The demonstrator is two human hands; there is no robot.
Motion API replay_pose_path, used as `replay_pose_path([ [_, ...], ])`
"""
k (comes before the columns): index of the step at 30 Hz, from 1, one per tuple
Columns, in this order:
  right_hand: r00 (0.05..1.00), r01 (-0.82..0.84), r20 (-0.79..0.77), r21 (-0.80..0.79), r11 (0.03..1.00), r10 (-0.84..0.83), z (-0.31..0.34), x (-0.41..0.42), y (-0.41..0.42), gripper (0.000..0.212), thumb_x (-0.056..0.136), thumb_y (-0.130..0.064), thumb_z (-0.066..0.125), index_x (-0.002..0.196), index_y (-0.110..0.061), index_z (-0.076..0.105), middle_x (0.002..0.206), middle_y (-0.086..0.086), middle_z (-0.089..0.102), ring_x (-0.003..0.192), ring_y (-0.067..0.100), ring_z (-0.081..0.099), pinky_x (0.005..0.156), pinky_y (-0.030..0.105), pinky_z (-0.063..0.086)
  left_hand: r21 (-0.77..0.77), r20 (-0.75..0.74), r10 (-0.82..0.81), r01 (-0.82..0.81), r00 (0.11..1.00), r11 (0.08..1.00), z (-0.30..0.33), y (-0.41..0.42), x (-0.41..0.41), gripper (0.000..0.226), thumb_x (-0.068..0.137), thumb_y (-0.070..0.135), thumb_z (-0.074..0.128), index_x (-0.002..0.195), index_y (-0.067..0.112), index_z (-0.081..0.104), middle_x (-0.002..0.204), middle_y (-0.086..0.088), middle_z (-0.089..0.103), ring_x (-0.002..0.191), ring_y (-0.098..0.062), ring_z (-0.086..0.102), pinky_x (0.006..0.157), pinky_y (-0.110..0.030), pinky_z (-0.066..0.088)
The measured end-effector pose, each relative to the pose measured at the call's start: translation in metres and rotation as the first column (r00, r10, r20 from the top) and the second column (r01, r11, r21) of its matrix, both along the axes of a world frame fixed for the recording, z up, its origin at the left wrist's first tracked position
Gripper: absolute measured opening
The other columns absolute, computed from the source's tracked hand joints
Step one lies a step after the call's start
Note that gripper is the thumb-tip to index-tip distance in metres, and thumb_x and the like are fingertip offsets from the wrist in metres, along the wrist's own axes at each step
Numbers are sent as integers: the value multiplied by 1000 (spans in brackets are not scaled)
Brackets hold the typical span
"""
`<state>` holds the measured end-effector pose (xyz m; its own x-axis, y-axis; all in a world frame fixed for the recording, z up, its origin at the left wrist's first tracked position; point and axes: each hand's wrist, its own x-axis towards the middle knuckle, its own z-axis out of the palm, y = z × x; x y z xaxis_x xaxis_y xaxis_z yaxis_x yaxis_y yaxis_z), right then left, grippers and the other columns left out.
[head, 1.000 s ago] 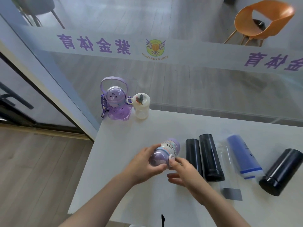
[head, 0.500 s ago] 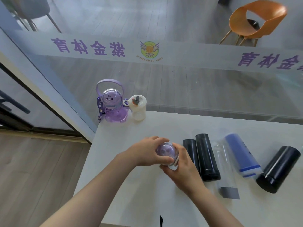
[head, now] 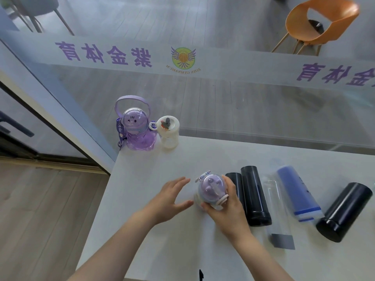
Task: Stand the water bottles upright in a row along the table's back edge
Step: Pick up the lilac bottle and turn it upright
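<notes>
Step in hand: bottle 3 going up. Right hand is wrapped round the small purple dome-lid bottle, held about upright, lid toward camera, near the bench front-middle; can't tell if its base touches. Left hand hovers just beside it, fingers spread, holding nothing. 2 bottles already stand at the back-left corner: purple handled bottle and white bottle, side by side. 5 lie flat on the right: 2 black tubes, a clear one, a blue one, a fat black one. Next move probably: carry it back, set it right of the white bottle without knocking it.
</notes>
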<state>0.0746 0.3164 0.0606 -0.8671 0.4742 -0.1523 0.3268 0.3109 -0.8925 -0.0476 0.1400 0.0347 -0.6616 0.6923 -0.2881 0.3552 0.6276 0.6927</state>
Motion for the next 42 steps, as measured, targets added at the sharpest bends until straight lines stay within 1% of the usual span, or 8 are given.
replay_pose_path([
  [5,999,43,-25,-67,997,-45,-13,-2,-5,76,68,-31,86,122,-51,36,117,-25,55,102,0,59,75,18,50,-338,-75,-47,19,996,941,-34,-30,-11,76,88,49,58,150,31,17,161,2,10,147,-18,8,118,-37,15],
  [8,997,59,-49,-64,996,-62,-15,-14,-10,78,67,-29,87,115,-57,33,115,-26,52,101,-1,58,72,13,49,-544,-80,-29,-19,996,839,-50,-43,-13,92,84,58,58,151,34,0,162,2,-11,148,-22,-7,117,-47,11],
  [11,996,70,-56,-47,996,-72,-17,-35,-11,79,67,-25,87,111,-60,30,116,-20,49,101,-5,54,71,8,46,-637,-72,-6,-42,997,770,-62,-48,-10,111,75,66,63,150,34,-12,159,1,-24,147,-25,-16,115,-57,11],
  [13,996,75,-52,-40,996,-77,-17,-51,-9,78,67,-23,86,109,-57,29,117,-15,49,101,-6,53,72,9,45,-646,-62,-13,-30,998,763,-66,-47,-10,116,71,68,64,149,33,-14,157,1,-28,146,-26,-19,113,-62,10],
  [17,994,88,-61,-57,994,-92,-14,-89,-2,76,68,-21,86,120,-35,32,122,-3,47,105,14,54,85,36,51,-663,-55,-32,-12,998,748,-69,-47,-10,121,69,68,66,148,32,-18,156,-1,-31,145,-27,-21,111,-66,8],
  [20,992,98,-77,-45,994,-101,-15,-120,3,79,69,-21,86,128,-20,33,126,2,45,111,23,52,91,47,49,-662,-47,-23,-14,999,749,-74,-47,-8,123,69,67,67,147,32,-20,155,0,-33,144,-27,-24,111,-66,5],
  [31,979,178,-101,-21,984,-179,-24,-211,18,86,68,-27,85,133,-13,30,131,5,42,118,28,47,97,48,44,-617,-13,31,-32,999,786,-77,-49,-9,122,69,62,71,148,34,-18,154,3,-36,141,-24,-31,109,-67,-6],
  [42,974,210,-86,10,978,-209,-26,-236,23,87,68,-31,84,134,-13,29,132,6,43,117,31,49,95,49,46,-597,-18,58,-57,998,800,-76,-49,-9,122,68,60,73,148,36,-16,155,4,-33,142,-22,-30,109,-66,-7],
])
